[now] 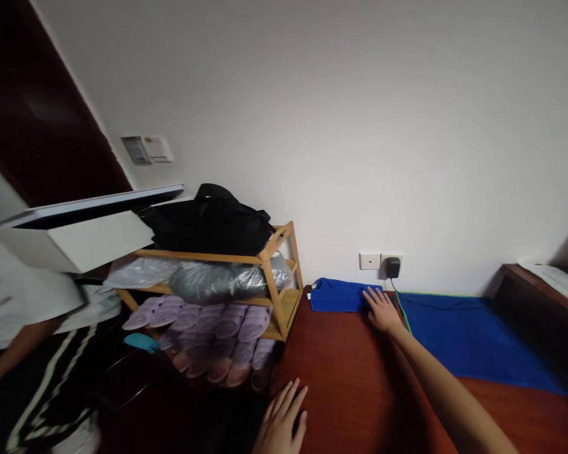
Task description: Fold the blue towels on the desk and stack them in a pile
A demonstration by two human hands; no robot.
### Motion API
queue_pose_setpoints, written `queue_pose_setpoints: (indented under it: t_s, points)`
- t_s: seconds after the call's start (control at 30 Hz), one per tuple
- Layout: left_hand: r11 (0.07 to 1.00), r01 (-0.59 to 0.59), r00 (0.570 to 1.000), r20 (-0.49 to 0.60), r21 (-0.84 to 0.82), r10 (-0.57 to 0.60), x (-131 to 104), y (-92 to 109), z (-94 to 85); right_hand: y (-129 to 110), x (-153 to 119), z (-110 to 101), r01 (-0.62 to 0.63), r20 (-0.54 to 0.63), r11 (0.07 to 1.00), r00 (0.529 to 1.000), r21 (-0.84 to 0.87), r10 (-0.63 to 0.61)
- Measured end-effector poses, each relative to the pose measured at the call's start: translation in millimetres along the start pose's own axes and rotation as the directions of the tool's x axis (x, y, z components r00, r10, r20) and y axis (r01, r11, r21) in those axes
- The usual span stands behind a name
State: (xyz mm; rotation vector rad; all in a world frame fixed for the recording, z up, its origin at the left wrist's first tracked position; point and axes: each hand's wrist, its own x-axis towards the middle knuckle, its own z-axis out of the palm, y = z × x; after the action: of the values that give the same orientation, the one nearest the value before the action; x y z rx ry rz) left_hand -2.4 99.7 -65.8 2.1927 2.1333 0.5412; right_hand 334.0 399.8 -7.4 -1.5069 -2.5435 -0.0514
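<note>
My right hand [382, 310] reaches to the back of the red-brown tabletop [338, 359], its fingers apart over the right end of a folded blue cloth [341, 296]. Whether the fingertips press on the cloth is hard to tell. Near the table's left edge, at the bottom of the view, is my left hand [284, 419], fingers spread and holding nothing. A larger blue cloth with a green edge [473, 337] lies flat to the right of my right hand.
Left of the table stands a wooden rack [277, 302] with a black bag [213, 221], wrapped items and several lilac slippers [230, 321]. A person [33, 315] is at the far left by a white box [94, 239]. A black plug [392, 267] with a cable is on the wall.
</note>
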Motion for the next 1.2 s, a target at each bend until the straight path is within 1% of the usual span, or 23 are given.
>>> queue_pose_setpoints:
  t_s: [0.07, 0.13, 0.2, 0.27, 0.33, 0.4, 0.47, 0.53, 0.57, 0.63, 0.73, 0.8, 0.87, 0.93, 1.0, 1.03, 1.07, 1.13, 1.17, 1.2]
  points:
    - [1.0, 0.004, 1.0, -0.004, -0.005, -0.004, -1.8, 2.5, -2.3, -29.8, 23.0, 5.2, -0.08, 0.017, 0.996, 0.997, -0.04, 0.081]
    - [1.0, 0.006, 1.0, -0.003, -0.013, -0.006, -3.4, 3.6, -3.3, -50.3, 34.2, 11.0, -0.145, 0.021, 0.988, 0.989, -0.052, 0.146]
    - [1.0, 0.004, 1.0, 0.001, -0.022, -0.004, -4.5, 3.9, -3.3, -65.8, 31.5, 15.3, -0.157, 0.003, 0.986, 0.988, -0.059, 0.157]
    - [0.999, 0.005, 1.0, -0.009, -0.033, -0.006, -5.0, 4.2, -3.0, -81.3, 13.6, 18.3, -0.132, -0.016, 0.989, 0.991, -0.071, 0.131]
    - [0.999, 0.008, 1.0, -0.023, -0.047, -0.009, -4.9, 5.3, -3.1, -98.6, -19.6, 22.8, -0.082, -0.025, 0.993, 0.996, -0.082, 0.081]
    - [0.998, 0.008, 1.0, -0.028, -0.06, -0.01, -4.4, 7.7, -4.1, -115.7, -65.2, 31.2, -0.03, -0.065, 0.995, 0.998, -0.09, 0.025]
    - [0.998, 0.013, 1.0, -0.024, -0.066, -0.014, -3.6, 10.9, -6.5, -127.8, -116.6, 42.3, 0.025, -0.2, 0.995, 0.979, -0.092, -0.043]
    - [0.998, 0.011, 1.0, -0.021, -0.07, -0.013, -2.4, 14.6, -10.1, -132.1, -164.7, 51.5, 0.036, -0.287, 0.997, 0.957, -0.062, -0.053]
    - [0.997, 0.007, 1.0, -0.023, -0.071, -0.009, -1.8, 16.5, -12.2, -131.6, -185.2, 53.8, 0.033, -0.307, 0.999, 0.951, -0.037, -0.043]
    - [0.997, -0.001, 1.0, -0.031, -0.073, -0.002, -0.6, 20.1, -16.7, -127.8, -217.6, 52.3, 0.023, -0.308, 0.999, 0.951, 0.034, -0.011]
    - [0.996, 0.009, 0.999, -0.042, -0.091, -0.013, 0.2, 25.0, -23.2, -123.7, -246.9, 35.8, -0.005, -0.214, 0.983, 0.976, 0.185, 0.045]
    - [0.988, 0.02, 0.998, -0.053, -0.155, -0.029, -0.2, 27.1, -26.8, -125.9, -258.5, 18.8, -0.035, -0.128, 0.955, 0.989, 0.293, 0.076]
    - [0.965, 0.055, 0.996, -0.05, -0.258, -0.07, -1.3, 27.5, -29.9, -131.7, -266.4, -0.3, -0.031, -0.06, 0.921, 0.996, 0.389, 0.058]
    - [0.925, 0.13, 0.988, -0.028, -0.357, -0.149, -2.3, 26.2, -32.7, -139.0, -270.7, -19.0, 0.034, 0.005, 0.877, 0.999, 0.479, -0.041]
    - [0.877, 0.182, 0.977, -0.021, -0.445, -0.214, -2.5, 23.8, -34.6, -145.1, -270.2, -34.3, 0.109, 0.062, 0.809, 0.982, 0.577, -0.176]
    - [0.864, 0.171, 0.977, -0.032, -0.473, -0.21, -2.2, 22.6, -35.1, -147.0, -267.7, -39.9, 0.129, 0.074, 0.767, 0.972, 0.629, -0.224]
    - [0.861, 0.14, 0.981, -0.048, -0.489, -0.187, -1.8, 21.5, -35.2, -147.9, -263.6, -43.6, 0.133, 0.072, 0.724, 0.967, 0.676, -0.245]
    - [0.891, 0.052, 0.991, -0.084, -0.452, -0.101, -0.6, 19.9, -34.3, -146.4, -251.1, -45.2, 0.106, 0.052, 0.671, 0.976, 0.734, -0.211]
    - [0.911, 0.022, 0.992, -0.102, -0.413, -0.07, 0.0, 19.5, -33.3, -144.2, -242.8, -43.4, 0.082, 0.048, 0.678, 0.984, 0.73, -0.171]
    - [0.926, 0.01, 0.991, -0.118, -0.377, -0.059, 0.4, 19.4, -32.2, -141.3, -233.5, -40.0, 0.054, 0.052, 0.713, 0.991, 0.699, -0.126]
